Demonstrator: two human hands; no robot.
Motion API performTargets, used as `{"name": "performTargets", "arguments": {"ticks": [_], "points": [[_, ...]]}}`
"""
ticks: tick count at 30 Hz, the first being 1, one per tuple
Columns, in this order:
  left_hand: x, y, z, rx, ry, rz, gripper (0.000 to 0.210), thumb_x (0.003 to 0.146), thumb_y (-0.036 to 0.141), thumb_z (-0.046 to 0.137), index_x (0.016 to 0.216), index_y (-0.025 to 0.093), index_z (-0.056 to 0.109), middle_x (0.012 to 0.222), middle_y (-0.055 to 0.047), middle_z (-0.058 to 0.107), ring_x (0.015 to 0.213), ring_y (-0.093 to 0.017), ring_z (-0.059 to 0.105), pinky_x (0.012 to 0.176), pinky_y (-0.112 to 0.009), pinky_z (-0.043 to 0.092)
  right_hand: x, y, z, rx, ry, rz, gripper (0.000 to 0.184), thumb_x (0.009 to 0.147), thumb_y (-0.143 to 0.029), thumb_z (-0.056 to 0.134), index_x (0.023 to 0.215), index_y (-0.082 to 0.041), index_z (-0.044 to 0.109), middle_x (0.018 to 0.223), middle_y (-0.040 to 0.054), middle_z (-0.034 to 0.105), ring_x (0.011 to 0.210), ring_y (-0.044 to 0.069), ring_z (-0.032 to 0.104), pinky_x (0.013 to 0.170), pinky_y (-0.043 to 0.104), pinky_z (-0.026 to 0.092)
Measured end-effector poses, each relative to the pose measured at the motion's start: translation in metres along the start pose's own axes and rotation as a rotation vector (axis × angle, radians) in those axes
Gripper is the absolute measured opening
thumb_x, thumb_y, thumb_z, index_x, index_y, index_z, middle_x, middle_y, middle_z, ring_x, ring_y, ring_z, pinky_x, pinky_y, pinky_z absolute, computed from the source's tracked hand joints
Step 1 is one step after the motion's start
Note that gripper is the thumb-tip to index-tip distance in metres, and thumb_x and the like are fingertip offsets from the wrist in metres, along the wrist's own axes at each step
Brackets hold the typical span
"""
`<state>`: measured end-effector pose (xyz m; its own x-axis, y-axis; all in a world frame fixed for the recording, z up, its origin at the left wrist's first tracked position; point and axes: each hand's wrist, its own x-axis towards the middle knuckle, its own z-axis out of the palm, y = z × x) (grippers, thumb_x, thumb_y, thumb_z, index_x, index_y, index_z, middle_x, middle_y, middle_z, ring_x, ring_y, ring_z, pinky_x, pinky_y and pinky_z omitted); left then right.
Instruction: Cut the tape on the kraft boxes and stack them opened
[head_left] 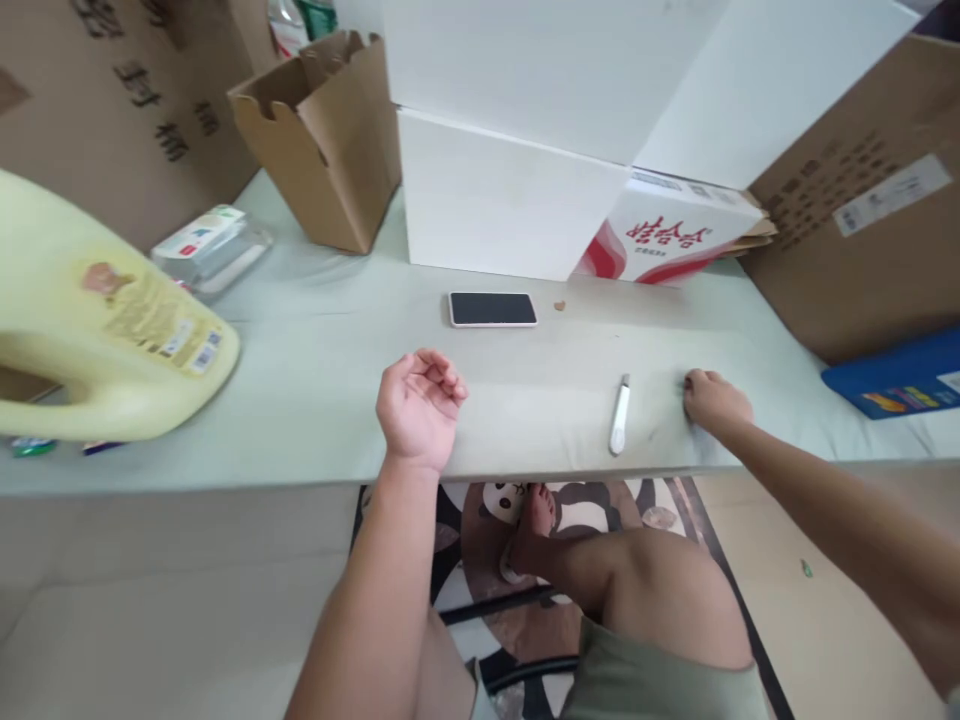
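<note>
My left hand (424,408) rests palm up over the table's front part, its fingers loosely curled and nothing in them. Just beyond it lies a phone (493,310) with a dark screen and a pale rim. My right hand (716,398) is down on the table to the right, its fingers bent under; whatever they may hold is hidden. Between the two hands, nearer the right one, lies a slim white tool (620,415) with a dark metal-looking tip; its exact kind is unclear. A small brown bit (559,305) lies beside the phone.
A large yellow jug (150,330) stands at the left, near a clear plastic pack (214,250). Behind are an open cardboard box (337,150), stacked white boxes (510,195) and a red-white carton (667,230). A big carton (862,200) and blue box (900,375) bound the right.
</note>
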<state>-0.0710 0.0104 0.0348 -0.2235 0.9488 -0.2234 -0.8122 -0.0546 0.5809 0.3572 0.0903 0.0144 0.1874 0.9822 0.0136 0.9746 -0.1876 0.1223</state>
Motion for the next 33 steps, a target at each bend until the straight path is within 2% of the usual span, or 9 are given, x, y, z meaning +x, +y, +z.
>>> {"name": "performTargets", "arguments": {"ticks": [3,6,13,16,19,22,24,28,33], "points": [[-0.003,0.016,-0.009,-0.061,0.021,0.019,0.028,0.069,0.045,0.068,0.065,0.017,0.065,0.060,0.001,0.051,0.052,-0.010,0.049,0.053,-0.023,0.043,0.008,-0.041,-0.025,0.046,0.058,-0.066,0.032,0.082,-0.018,0.046,0.098,-0.016,0.074,0.112,0.0226,0.073,0.097,0.034,0.069,0.085,0.051,0.055],[-0.004,0.027,-0.016,-0.124,0.042,0.018,0.027,0.075,0.043,0.064,0.066,0.017,0.063,0.060,0.001,0.049,0.051,-0.010,0.047,0.053,-0.023,0.042,0.015,-0.114,-0.046,0.138,0.126,-0.219,0.036,0.087,-0.022,0.046,0.115,-0.018,0.069,0.112,0.0150,0.074,0.095,0.026,0.069,0.091,0.041,0.054],[0.000,0.039,-0.023,-0.237,0.070,-0.006,0.044,0.082,0.040,0.058,0.049,0.019,0.037,0.060,0.000,0.041,0.052,-0.009,0.044,0.054,-0.024,0.039,0.027,-0.366,-0.105,0.336,0.230,-0.869,0.033,0.088,-0.020,0.050,0.119,-0.020,0.062,0.101,0.0081,0.073,0.094,0.026,0.068,0.083,0.039,0.055],[0.005,0.040,-0.028,-0.186,0.091,0.059,0.055,0.083,0.041,0.056,0.043,0.019,0.024,0.063,-0.003,0.043,0.055,-0.010,0.046,0.056,-0.026,0.039,0.034,-0.458,-0.135,0.261,0.290,-1.049,0.025,0.087,-0.015,0.053,0.109,-0.023,0.062,0.120,0.0078,0.069,0.093,0.025,0.069,0.084,0.043,0.059],[0.009,0.042,-0.033,-0.157,0.107,0.091,0.052,0.084,0.044,0.055,0.043,0.019,0.035,0.060,-0.002,0.041,0.055,-0.011,0.043,0.058,-0.028,0.039,0.043,-0.518,-0.159,0.341,0.407,-1.086,0.023,0.087,-0.014,0.060,0.109,-0.022,0.061,0.153,0.0066,0.047,0.101,0.027,0.073,0.091,0.052,0.062],[0.011,0.045,-0.036,-0.147,0.114,0.086,0.045,0.082,0.046,0.055,0.048,0.019,0.049,0.060,-0.003,0.046,0.054,-0.012,0.042,0.058,-0.029,0.038,0.054,-0.547,-0.170,0.333,0.324,-1.012,0.034,0.083,-0.010,0.066,0.115,-0.019,0.059,0.168,0.0083,0.028,0.116,0.042,0.071,0.097,0.067,0.058],[0.011,0.047,-0.037,-0.152,0.113,0.077,0.040,0.080,0.045,0.056,0.050,0.018,0.055,0.062,-0.005,0.052,0.054,-0.011,0.044,0.058,-0.029,0.037,0.064,-0.551,-0.171,0.337,0.263,-0.969,0.044,0.079,-0.008,0.071,0.119,-0.017,0.058,0.166,0.0128,0.030,0.122,0.049,0.068,0.101,0.070,0.055],[0.010,0.051,-0.036,-0.203,0.121,0.055,0.037,0.076,0.043,0.057,0.048,0.018,0.055,0.063,-0.005,0.054,0.052,-0.010,0.043,0.057,-0.027,0.037,0.085,-0.540,-0.165,0.546,0.327,-0.944,0.055,0.082,-0.019,0.073,0.132,-0.010,0.051,0.146,0.0160,0.046,0.120,0.043,0.069,0.103,0.060,0.053],[0.009,0.048,-0.034,-0.181,0.123,0.078,0.036,0.075,0.043,0.056,0.049,0.019,0.052,0.062,-0.003,0.051,0.051,-0.010,0.042,0.056,-0.027,0.036,0.083,-0.509,-0.168,0.501,0.356,-0.838,0.020,0.089,-0.028,0.072,0.088,-0.011,0.062,0.109,0.0079,0.063,0.115,0.044,0.072,0.095,0.062,0.057]]}}
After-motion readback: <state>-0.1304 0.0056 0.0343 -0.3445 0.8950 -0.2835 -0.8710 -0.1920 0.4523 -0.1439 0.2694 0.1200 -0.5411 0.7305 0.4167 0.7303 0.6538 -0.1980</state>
